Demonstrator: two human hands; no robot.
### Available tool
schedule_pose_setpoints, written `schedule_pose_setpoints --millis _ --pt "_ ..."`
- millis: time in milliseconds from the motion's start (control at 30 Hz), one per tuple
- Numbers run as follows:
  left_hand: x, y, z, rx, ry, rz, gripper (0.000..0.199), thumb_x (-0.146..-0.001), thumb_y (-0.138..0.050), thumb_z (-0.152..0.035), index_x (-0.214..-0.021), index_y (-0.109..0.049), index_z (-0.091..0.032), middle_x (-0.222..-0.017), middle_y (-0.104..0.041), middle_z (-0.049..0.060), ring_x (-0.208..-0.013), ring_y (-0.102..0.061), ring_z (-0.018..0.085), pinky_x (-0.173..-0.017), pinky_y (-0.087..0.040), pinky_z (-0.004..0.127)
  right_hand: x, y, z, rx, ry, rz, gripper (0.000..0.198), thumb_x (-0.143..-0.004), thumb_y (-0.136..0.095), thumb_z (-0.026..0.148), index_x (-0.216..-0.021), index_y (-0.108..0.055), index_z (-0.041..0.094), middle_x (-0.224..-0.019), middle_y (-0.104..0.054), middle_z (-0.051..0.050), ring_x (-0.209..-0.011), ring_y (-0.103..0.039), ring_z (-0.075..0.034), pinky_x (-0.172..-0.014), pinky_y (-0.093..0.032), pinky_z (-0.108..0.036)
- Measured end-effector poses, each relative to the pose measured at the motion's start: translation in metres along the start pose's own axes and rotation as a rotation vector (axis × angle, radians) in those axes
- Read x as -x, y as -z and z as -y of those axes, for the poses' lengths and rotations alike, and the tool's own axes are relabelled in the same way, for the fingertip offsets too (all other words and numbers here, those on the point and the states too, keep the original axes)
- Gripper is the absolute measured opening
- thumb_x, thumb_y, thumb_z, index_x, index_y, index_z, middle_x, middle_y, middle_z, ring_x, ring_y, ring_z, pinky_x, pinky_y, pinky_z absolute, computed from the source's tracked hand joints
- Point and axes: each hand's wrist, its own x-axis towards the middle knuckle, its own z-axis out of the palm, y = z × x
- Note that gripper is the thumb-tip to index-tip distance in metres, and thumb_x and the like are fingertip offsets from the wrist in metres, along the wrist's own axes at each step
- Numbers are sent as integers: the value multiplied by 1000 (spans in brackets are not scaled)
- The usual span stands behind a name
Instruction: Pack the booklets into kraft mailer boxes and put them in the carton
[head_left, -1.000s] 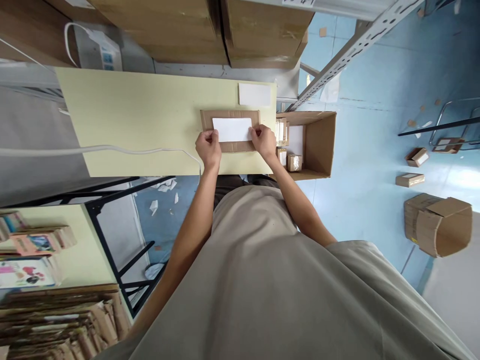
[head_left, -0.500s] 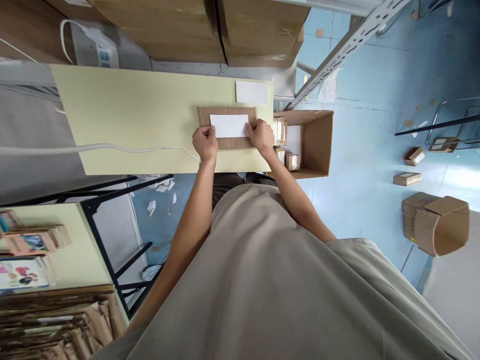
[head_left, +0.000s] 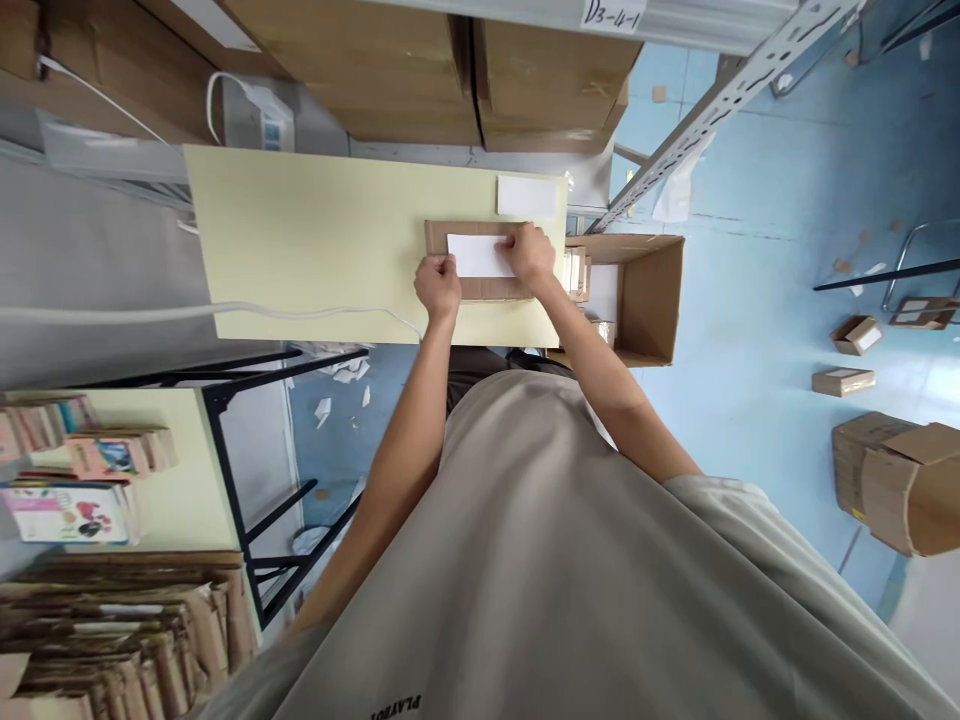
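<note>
A flat brown cardboard package lies on the pale yellow table, with a blank white paper label over its middle. My left hand is closed, its thumb and finger pinching the label's lower left corner. At the other end, my right hand is closed with curled fingers and holds the label's right end, covering it and part of the package. A second white label rests at the table's back right corner, apart from both hands.
An open carton holding small boxes stands against the table's right end. A white cable crosses the table's front left. Large cartons sit behind, beside a metal rack post. Books and stacked cardboard are at lower left.
My right hand has shifted up along the label's right end and covers more of it. My left hand stays at the left corner. The whole view has slid slightly right.
</note>
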Motion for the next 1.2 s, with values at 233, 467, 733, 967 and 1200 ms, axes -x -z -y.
schedule_pose_setpoints --millis 233,467,733,967,1200 --pt "8 -1 -4 31 -22 4 28 -100 -76 -44 -86 -60 -27 -103 -79 11 -128 -76 32 -111 -61 40 0 -15 33 -17 79 79 16 -101 -83 34 -103 -77 19 -117 -78 -16 -123 -73 -39 -112 -60 -58" --pt "13 -2 -9 6 -54 -51 28 -100 -76 -36 -83 -57 -27 -99 -78 12 -129 -76 33 -113 -60 41 4 -18 46 61 143 137 13 -99 -85 31 -100 -79 19 -115 -82 -17 -124 -75 -39 -113 -60 -55" --pt "21 -1 -14 1 -89 -77 19 -101 -72 -21 -87 -61 -26 -96 -77 10 -116 -78 28 -109 -59 37 -16 -28 50 -62 103 126 48 -104 -79 64 -103 -81 16 -80 -77 -13 -109 -80 -41 -110 -63 -62" --pt "20 1 -15 -54 -88 -85 21 -101 -73 -18 -85 -63 -25 -93 -80 10 -114 -81 30 -109 -58 39 -14 -31 60 -54 88 45 61 -101 -78 76 -110 -80 15 -90 -81 -17 -116 -80 -44 -112 -62 -66" --pt "16 5 -14 -166 -71 -82 15 -98 -75 -16 -90 -65 -25 -91 -81 6 -102 -82 27 -109 -59 40 -6 3 60 -72 62 391 46 -96 -91 58 -78 -78 18 -77 -82 -9 -83 -83 -27 -106 -68 -50"
